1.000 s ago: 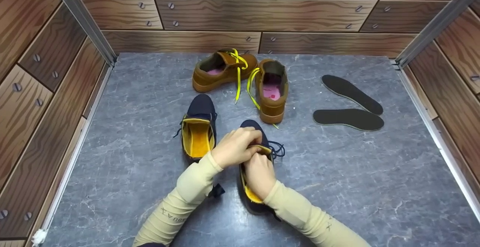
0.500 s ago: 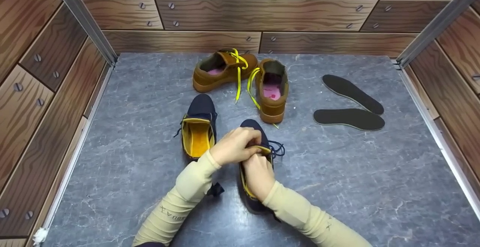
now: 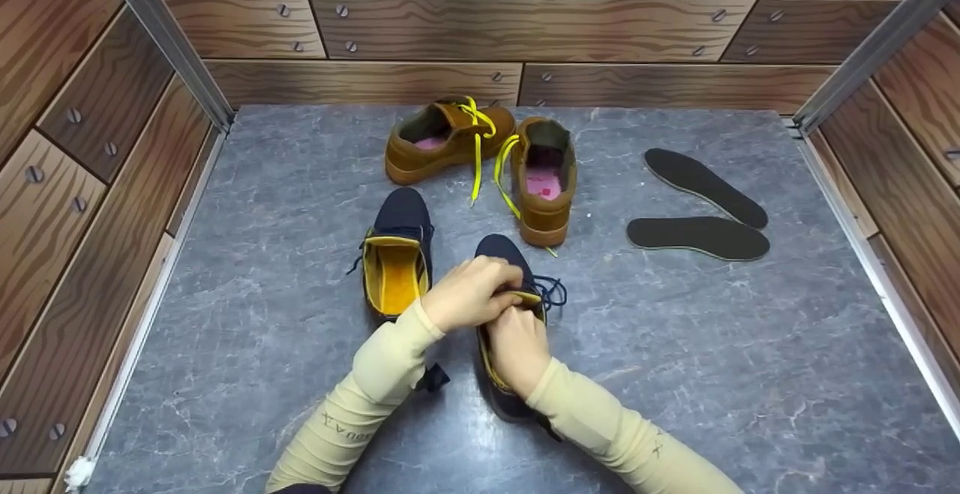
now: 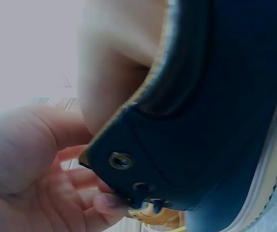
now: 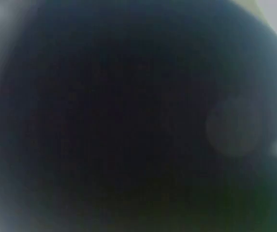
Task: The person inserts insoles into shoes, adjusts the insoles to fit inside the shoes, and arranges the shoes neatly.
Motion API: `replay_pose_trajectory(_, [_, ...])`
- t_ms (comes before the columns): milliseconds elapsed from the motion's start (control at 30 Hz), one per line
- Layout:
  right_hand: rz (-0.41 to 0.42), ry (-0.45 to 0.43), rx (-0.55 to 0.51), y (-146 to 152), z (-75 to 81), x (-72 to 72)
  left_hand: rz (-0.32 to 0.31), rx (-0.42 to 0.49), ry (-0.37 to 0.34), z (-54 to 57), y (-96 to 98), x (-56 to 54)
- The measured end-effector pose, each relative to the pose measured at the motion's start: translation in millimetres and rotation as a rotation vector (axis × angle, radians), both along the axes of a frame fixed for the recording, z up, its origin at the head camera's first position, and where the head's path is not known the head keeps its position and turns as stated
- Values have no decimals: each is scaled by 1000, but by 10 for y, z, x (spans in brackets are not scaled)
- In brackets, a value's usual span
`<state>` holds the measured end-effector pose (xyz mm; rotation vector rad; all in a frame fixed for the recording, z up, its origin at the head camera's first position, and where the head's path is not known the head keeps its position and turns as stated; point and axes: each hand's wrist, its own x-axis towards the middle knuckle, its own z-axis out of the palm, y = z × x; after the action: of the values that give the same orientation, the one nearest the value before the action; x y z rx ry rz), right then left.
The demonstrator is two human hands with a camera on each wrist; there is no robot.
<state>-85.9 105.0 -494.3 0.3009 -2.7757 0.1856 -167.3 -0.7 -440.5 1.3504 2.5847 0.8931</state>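
Note:
A navy shoe (image 3: 501, 248) with a yellow lining stands under both hands, its toe pointing away from me. My left hand (image 3: 466, 293) pinches the tongue (image 3: 527, 297) between thumb and fingers. Down in the opening is my right hand (image 3: 517, 348), its fingers hidden by the shoe. In the left wrist view, the shoe's side (image 4: 225, 111) with metal eyelets shows beside the left hand (image 4: 41, 164). The right wrist view is almost wholly dark. To the left stands the matching navy shoe (image 3: 405, 213), its yellow insole (image 3: 398, 288) visible.
Two brown shoes, one sideways (image 3: 409, 160) and one heel toward me (image 3: 544, 220), stand behind with yellow laces and pink inside. Two black insoles, an upper (image 3: 705, 187) and a lower (image 3: 697, 238), lie on the right. Wood-patterned walls (image 3: 525, 29) enclose the grey marbled surface (image 3: 262, 269).
The navy shoe under my hands has shifted slightly away from me and left. Both hands keep nearly the same place, the right one still inside the shoe.

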Motion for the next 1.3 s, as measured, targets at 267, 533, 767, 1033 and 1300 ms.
replay_pose_trajectory(267, [-20,143,73,-10,-95,8,-65,-5,-5,65,27,-2])
replay_pose_trajectory(533, [1,35,87,22,68,67,-10,-28,32,23,72,25])
replay_pose_trajectory(767, [17,53,-67,24,-33,27,-69,11,20,21,80,-17])
replay_pose_trajectory(1033, [47,84,-13,35,28,60,-64,10,45,29,79,11])
replay_pose_trajectory(1300, [250,-239,30,194,429,228,10,-16,50,1,49,39])
